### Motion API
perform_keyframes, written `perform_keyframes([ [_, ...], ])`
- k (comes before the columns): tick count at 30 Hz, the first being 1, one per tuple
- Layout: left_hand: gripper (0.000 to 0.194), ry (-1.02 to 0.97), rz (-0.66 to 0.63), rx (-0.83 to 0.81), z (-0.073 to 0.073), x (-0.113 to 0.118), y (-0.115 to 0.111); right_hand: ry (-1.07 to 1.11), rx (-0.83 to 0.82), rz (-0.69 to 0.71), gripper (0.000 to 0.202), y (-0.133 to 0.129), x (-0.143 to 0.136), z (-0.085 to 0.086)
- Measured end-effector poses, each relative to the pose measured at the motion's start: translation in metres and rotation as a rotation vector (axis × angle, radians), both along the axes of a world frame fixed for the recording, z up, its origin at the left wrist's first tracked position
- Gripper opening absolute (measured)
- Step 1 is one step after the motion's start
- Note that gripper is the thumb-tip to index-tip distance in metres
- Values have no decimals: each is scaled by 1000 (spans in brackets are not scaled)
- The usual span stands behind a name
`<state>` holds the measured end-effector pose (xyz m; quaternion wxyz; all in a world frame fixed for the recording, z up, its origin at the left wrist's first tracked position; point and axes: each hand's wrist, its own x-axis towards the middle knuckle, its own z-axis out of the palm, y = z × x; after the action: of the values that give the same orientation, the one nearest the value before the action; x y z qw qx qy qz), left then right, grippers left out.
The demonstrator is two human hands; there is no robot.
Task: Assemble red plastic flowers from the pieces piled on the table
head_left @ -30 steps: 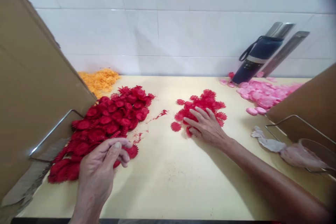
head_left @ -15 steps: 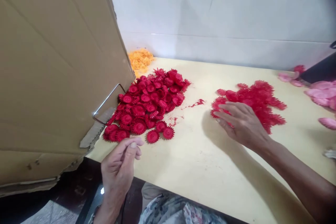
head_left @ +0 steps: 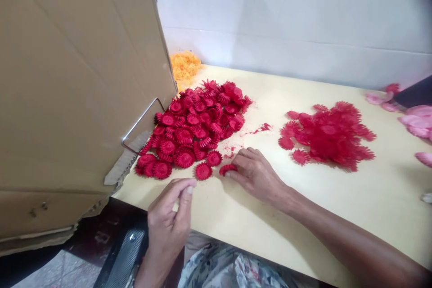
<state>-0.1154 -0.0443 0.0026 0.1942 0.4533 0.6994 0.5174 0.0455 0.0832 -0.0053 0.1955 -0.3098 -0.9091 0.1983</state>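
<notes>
My right hand pinches a dark red pleated flower disc between thumb and fingers, low over the table near the pile's front edge. To its left lies a single loose dark red flower disc, with another just behind. The large pile of dark red flower discs rises beyond. My left hand is closed in a pinch in front of this pile, thumb tip against the index finger. What it holds, if anything, is too small to make out.
A lighter, thinner heap of red petal pieces lies to the right. Pink petals sit at the far right, orange ones at the back. A large cardboard sheet with a wire handle stands on the left. A tiled wall closes the back.
My right hand has moved left from the lighter red heap and taken hold of a loose dark red flower disc. My left hand stays pinched, shifted slightly right and down; the view has shifted a little.
</notes>
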Motion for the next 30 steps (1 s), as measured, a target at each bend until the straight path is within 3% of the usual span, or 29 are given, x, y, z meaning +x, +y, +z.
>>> perform_keyframes([
  [4,28,-103,-208,-90,0,13,16,128,-9,23,10,-11,7,12],
  [8,12,-260,-329,-128,-2,24,32,159,-44,61,21,-22,10,20],
  [12,24,-607,-325,-160,-6,30,36,263,-77,175,30,-25,10,26],
  [15,33,-802,-301,-172,-6,37,33,342,-191,209,34,-25,9,32],
  [17,35,-751,-309,-162,-2,40,32,384,-326,197,39,-25,10,33],
  [19,35,-579,-325,-129,1,41,32,391,-400,167,41,-25,13,31],
  [25,24,-134,-326,-120,8,44,41,296,-123,1,18,-26,29,24],
  [27,22,-163,-343,-125,10,49,42,295,-108,-15,20,-26,35,24],
  [30,18,-392,-400,-157,11,61,41,364,-155,-102,20,-28,42,28],
])
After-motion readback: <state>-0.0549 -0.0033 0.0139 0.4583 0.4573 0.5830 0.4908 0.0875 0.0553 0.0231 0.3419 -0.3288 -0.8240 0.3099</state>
